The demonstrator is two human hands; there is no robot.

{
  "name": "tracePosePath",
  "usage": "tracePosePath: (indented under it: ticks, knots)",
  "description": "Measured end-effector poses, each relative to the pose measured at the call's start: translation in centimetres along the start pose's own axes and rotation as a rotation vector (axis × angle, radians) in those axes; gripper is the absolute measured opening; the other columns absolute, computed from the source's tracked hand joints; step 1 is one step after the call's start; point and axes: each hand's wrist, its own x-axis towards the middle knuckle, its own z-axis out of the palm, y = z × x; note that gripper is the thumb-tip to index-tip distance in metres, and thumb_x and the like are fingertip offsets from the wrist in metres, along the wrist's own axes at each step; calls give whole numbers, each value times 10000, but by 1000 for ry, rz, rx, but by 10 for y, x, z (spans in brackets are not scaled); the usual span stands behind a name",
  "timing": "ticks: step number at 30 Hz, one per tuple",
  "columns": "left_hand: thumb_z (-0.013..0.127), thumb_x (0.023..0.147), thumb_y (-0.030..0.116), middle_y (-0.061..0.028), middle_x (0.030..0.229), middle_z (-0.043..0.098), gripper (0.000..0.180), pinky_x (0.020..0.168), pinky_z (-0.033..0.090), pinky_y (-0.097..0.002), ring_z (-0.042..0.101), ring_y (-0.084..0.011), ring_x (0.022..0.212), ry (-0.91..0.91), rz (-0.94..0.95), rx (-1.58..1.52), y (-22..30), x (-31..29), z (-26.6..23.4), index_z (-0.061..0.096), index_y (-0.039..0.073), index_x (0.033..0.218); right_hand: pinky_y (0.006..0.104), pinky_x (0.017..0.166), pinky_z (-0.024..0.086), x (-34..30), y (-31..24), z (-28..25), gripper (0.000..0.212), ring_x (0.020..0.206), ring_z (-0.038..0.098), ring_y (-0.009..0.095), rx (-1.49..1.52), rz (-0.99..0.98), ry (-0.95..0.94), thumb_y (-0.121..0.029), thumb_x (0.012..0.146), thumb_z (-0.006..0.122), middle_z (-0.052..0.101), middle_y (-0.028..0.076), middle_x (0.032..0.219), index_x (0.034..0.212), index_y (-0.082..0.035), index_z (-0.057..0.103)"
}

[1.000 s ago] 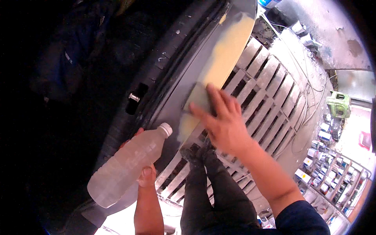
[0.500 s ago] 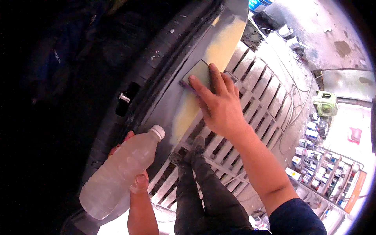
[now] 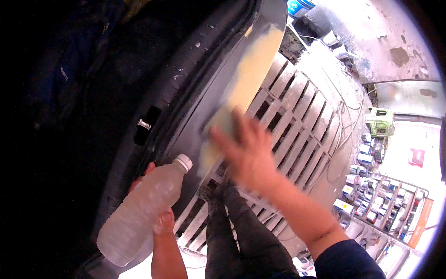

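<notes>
My left hand [image 3: 162, 221] is closed around a cloudy, translucent plastic bottle [image 3: 141, 209] with a white cap. The bottle lies tilted, its cap towards the upper right beside the grey panel. My right hand [image 3: 251, 151], smeared by motion, presses a flat greyish-green sanding block [image 3: 224, 122] against the panel. Its fingers grip the block's right side. Beneath and beyond the block, a long patch of yellow filler [image 3: 255, 65] runs along the edge of the grey vehicle panel [image 3: 188, 139].
A metal latch striker [image 3: 144, 123] sits on the dark trunk sill at left. Slatted floor grating [image 3: 292, 107] lies beyond the panel edge. Further right are loose cables [image 3: 344, 125], a green plastic stool [image 3: 380, 122] and a rack of cans [image 3: 385, 204].
My right hand has slid the sanding block down along the panel, nearer the bottle cap. The left hand keeps its hold on the bottle, and the view has shifted slightly.
</notes>
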Motion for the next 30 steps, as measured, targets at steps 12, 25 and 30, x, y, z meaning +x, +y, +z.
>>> tracePosePath:
  ticks: [12, 25, 30]
  knots:
    - [666, 743, 778, -212, 1548, 341, 1081, 1188, 248, -560, 337, -414, 1428, -12, -20, 73, -3, 1, -4, 279, 119, 1507, 571, 982, 424, 10, 9, -1, 575, 1246, 482, 471, -46, 49, 9, -155, 838, 619, 392, 278, 1484, 1394, -285, 559]
    - [677, 734, 778, -201, 1522, 373, 1074, 1179, 270, -563, 359, -413, 1415, -84, 4, 5, -3, 0, -7, 309, 114, 1493, 572, 974, 431, 7, 8, -2, 605, 1267, 460, 478, -58, 28, -24, -182, 788, 667, 372, 292, 1484, 1381, -263, 574]
    - [609, 790, 779, -183, 1539, 346, 1071, 1185, 245, -567, 351, -420, 1419, -107, 52, 98, -4, -2, -12, 253, 86, 1525, 574, 973, 431, 53, 48, -12, 595, 1251, 473, 473, -82, 133, 49, -189, 809, 660, 395, 286, 1466, 1390, -271, 556]
